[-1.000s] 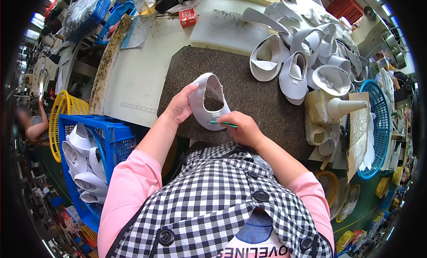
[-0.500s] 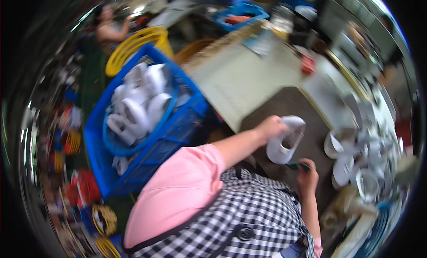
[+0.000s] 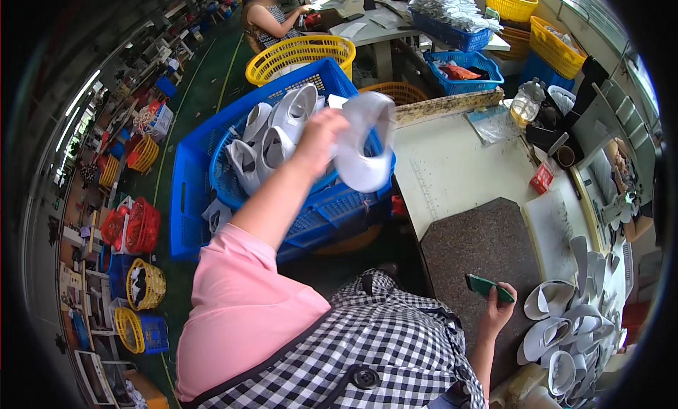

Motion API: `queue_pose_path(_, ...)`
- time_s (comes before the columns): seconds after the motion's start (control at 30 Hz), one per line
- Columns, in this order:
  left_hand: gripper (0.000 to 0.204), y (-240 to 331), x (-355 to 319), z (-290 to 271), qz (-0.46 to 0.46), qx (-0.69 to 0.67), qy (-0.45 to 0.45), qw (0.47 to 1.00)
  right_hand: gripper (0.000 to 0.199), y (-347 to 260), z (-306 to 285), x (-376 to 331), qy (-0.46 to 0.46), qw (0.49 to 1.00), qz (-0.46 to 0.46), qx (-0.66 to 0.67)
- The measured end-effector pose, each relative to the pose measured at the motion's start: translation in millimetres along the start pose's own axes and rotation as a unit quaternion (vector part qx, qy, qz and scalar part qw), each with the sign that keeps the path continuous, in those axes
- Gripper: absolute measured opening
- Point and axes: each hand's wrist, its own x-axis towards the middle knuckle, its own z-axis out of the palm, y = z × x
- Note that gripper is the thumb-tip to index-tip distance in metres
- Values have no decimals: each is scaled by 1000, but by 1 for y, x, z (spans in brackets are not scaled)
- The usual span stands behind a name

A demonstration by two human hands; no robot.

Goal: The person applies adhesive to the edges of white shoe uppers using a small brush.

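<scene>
My left hand (image 3: 321,144) is closed on the edge of a white shoe upper (image 3: 366,170), blurred by motion and held in the air over the right side of a big blue crate (image 3: 194,155). In that crate sits a round blue basket (image 3: 220,187) with several white shoe uppers (image 3: 274,148) piled in it. My right hand (image 3: 500,307) is closed around a flat green tool (image 3: 489,287) with a dark tip, whose kind I cannot make out. It is above the dark stone slab (image 3: 477,247) on the workbench.
More white uppers (image 3: 558,331) lie heaped at the bench's right side. Toward the back of the white bench top (image 3: 438,155) are a plastic bag (image 3: 492,125), a jar (image 3: 526,102) and a small red box (image 3: 542,177). A person (image 3: 272,24) sits beyond a yellow basket (image 3: 300,56).
My left hand has carried the white upper from above the slab, left and away from me, to the blue crate. The right hand keeps the green tool near the slab. The view has shifted.
</scene>
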Motion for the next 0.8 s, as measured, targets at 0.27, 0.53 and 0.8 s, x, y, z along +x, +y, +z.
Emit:
queue_pose_path(0.27, 55, -7, 142, -174, 179, 464, 245, 832, 23, -28, 19, 7, 84, 990, 8, -112)
queue_pose_path(0.53, 42, -53, 120, 120, 328, 282, -161, 887, 18, -36, 50, 12, 187, 982, 38, -3)
queue_pose_path(0.8, 37, -195, -1, 336, 180, 204, -592, 758, 18, -48, 13, -83, 430, 897, 62, -84)
